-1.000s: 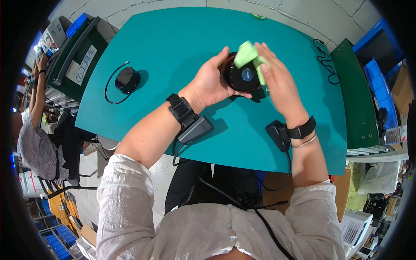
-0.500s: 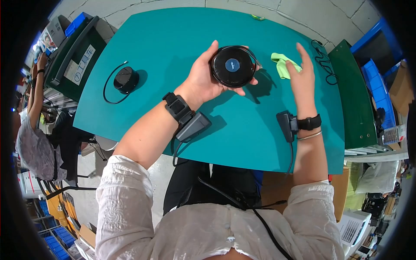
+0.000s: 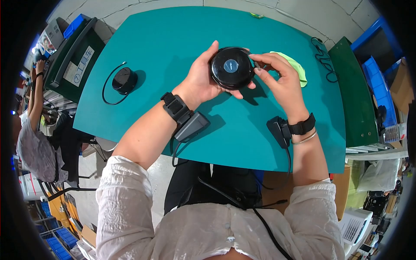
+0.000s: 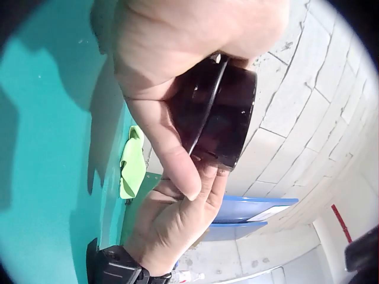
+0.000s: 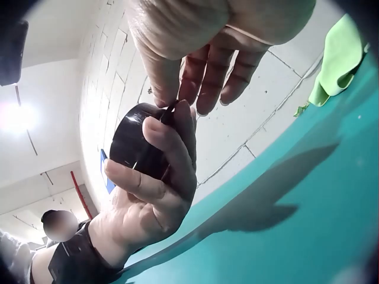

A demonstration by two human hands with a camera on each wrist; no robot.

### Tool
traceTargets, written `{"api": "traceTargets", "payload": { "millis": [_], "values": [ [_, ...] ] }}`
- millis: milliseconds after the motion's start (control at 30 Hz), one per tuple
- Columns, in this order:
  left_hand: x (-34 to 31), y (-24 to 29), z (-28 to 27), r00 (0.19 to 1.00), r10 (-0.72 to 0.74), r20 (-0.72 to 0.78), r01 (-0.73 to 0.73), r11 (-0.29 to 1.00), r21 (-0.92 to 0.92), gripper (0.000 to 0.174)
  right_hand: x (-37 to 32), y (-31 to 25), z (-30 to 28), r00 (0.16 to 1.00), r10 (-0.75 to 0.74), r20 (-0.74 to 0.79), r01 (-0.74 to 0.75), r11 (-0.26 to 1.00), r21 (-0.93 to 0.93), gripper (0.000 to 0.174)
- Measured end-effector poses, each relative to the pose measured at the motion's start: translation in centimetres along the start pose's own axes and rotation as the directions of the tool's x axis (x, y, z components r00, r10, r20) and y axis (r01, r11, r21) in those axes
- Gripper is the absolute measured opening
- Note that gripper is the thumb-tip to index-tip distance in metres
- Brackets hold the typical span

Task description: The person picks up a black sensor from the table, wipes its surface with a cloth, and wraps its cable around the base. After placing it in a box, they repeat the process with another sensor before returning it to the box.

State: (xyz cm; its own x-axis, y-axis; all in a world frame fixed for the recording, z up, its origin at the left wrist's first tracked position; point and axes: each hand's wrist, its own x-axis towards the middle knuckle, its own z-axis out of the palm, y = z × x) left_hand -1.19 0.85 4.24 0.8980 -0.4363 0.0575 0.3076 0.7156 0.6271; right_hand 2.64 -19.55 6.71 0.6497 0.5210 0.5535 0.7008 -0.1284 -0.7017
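Observation:
My left hand (image 3: 200,82) holds a round black puck-shaped device (image 3: 225,80) above the table, fingers wrapped under and around its side. A round blue label (image 3: 231,66) faces up on it. In the left wrist view a thin black cable (image 4: 208,109) runs around its side wall. Thumb and forefinger of my right hand (image 3: 284,84) pinch the cable's end at the device's right edge; the other fingers are held off it in the right wrist view. Behind the right hand a light green cloth (image 3: 298,69) lies on the table, partly covered.
A second round black device (image 3: 125,80) with its cable (image 3: 105,93) looped out lies on the left of the green table (image 3: 173,34). A coiled black cable (image 3: 323,60) lies at the right edge, beside a green cabinet (image 3: 353,99). Another person (image 3: 37,130) is at the far left.
The green cloth left my right hand and now lies on the table. The right hand then came back left to the cable end. The left hand shifted slightly left with the device, still gripping it.

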Motion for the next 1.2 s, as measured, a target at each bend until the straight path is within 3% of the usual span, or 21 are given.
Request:
{"api": "traceTargets", "payload": {
  "millis": [300,367,433,633,1200],
  "values": [
    [0.2,-0.4,-0.3,0.993,-0.121,-0.013,0.122,0.987,0.108,0.076,-0.1,0.9,0.1,0.990,0.134,-0.048,-0.122,0.973,0.195,0.014],
    [0.2,-0.5,-0.1,0.989,-0.146,-0.026,0.148,0.981,0.125,0.077,-0.1,1.2,0.1,0.988,0.135,-0.075,-0.116,0.969,0.220,0.016],
    [0.2,-0.6,-0.1,0.984,-0.172,-0.040,0.176,0.975,0.139,0.078,-0.2,1.0,0.0,0.974,0.225,-0.038,-0.204,0.932,0.298,0.021],
    [0.2,-0.7,0.0,0.974,-0.218,-0.055,0.224,0.959,0.175,0.078,-0.1,1.1,-0.2,0.974,0.226,0.015,-0.217,0.909,0.356,0.024],
    [0.2,-0.8,0.1,0.970,-0.238,-0.040,0.242,0.951,0.195,0.080,-0.1,1.2,-0.2,0.968,0.250,0.028,-0.245,0.916,0.318,0.025]
  ]
}}
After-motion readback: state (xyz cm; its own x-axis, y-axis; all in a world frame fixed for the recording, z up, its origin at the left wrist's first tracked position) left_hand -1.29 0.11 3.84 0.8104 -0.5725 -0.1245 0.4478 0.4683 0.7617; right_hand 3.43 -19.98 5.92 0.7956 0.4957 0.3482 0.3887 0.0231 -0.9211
